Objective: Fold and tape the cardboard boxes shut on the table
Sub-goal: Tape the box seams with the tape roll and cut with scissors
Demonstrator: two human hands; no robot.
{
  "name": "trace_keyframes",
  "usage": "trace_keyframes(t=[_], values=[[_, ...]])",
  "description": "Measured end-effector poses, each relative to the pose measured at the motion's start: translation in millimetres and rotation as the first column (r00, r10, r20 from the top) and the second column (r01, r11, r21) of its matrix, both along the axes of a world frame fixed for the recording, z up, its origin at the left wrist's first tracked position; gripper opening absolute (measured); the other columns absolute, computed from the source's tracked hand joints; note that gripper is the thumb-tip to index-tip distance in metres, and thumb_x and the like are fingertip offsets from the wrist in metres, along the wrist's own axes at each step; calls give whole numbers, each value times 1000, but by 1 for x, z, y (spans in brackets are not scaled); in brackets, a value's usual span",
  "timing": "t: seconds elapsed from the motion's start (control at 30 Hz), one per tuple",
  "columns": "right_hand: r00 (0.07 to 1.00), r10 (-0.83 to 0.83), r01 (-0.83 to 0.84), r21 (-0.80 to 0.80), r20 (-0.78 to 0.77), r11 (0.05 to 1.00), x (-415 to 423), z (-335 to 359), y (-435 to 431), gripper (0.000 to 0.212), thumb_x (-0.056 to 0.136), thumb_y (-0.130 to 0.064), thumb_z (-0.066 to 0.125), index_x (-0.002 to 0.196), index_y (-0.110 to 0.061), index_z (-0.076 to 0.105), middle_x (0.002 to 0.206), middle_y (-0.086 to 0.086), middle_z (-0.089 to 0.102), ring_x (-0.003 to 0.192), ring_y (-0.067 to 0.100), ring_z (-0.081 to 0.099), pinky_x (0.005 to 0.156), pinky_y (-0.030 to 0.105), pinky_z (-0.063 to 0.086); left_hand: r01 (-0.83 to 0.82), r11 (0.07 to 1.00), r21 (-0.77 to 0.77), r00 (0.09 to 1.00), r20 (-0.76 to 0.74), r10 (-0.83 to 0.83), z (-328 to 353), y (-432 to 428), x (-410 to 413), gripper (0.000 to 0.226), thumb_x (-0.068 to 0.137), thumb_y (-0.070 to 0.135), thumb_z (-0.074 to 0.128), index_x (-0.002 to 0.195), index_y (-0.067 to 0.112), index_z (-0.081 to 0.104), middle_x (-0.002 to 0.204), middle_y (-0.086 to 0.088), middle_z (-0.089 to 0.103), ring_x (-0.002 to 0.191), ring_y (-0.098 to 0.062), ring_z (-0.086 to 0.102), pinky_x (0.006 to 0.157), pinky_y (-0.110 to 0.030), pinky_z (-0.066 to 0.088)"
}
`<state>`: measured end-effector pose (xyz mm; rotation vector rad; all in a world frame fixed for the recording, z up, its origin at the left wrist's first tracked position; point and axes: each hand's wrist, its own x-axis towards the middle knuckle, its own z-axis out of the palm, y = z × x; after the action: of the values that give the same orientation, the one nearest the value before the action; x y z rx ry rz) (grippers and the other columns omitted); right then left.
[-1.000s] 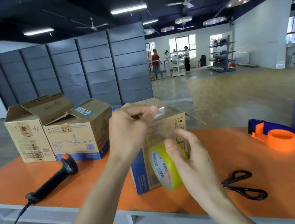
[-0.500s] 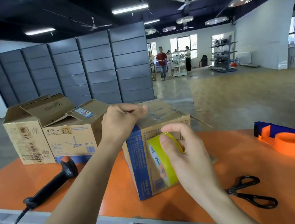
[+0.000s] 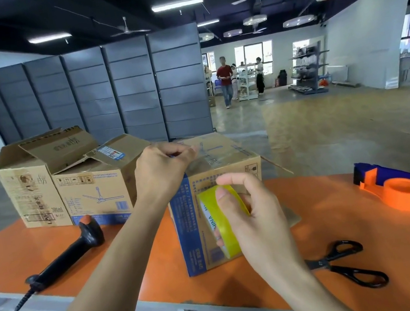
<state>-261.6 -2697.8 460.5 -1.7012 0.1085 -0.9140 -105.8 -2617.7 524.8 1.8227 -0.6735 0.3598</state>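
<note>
The left hand (image 3: 163,173) is pinching the tape end (image 3: 193,154) onto the top of the box (image 3: 220,158) standing mid-bench (image 3: 374,235), at eleven o'clock from the roll (image 3: 228,243) that the nearer right hand (image 3: 260,216) is gripping against the box's near face, the strip probably heading toward twelve o'clock.

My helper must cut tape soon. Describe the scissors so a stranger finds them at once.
Start at the orange table, its near right part. The scissors lie there, in front of the tape dispenser. They are black; the dispenser is orange and blue.
</note>
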Motion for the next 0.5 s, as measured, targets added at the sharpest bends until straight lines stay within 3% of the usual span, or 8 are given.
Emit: trace_keyframes(t=[0.07,0.17,0.33,0.5], values=[[1000,-4,4,6,11,1000,-1,0,2,12,101,-36,58,110,-43,61,104,-3,69,80,29,73,72,46,61,9,1000,-9,1000,-14,-9,-1,0,0,17,89,41,75,78,29,81,76,11,74,79,-7,68,75,-31,52],[999,20,-22,64,39,998,-5,2,7,13,101,-33,59,109,-42,62,97,-2,68,60,23,72,55,43,61,20,998,-56,999,-43,-22,-3,-1,-2,19,90,42,74,78,29,80,78,12,75,82,-8,69,76,-30,52],[998,6,-10,66,60,998,-7,3,8,13,101,-33,59,109,-43,63,96,-5,68,61,23,71,51,36,60,32,998,-61,999,-33,-34,-2,-4,-4,22,90,44,73,76,29,79,78,11,75,82,-11,70,78,-36,56],[997,-8,5,38,73,999,-6,1,10,13,101,-34,58,111,-43,62,100,-7,69,60,21,72,53,43,61,50,997,-63,996,-68,-54,0,-5,-6,21,90,47,73,78,31,79,80,6,75,87,-18,71,87,-46,57]])
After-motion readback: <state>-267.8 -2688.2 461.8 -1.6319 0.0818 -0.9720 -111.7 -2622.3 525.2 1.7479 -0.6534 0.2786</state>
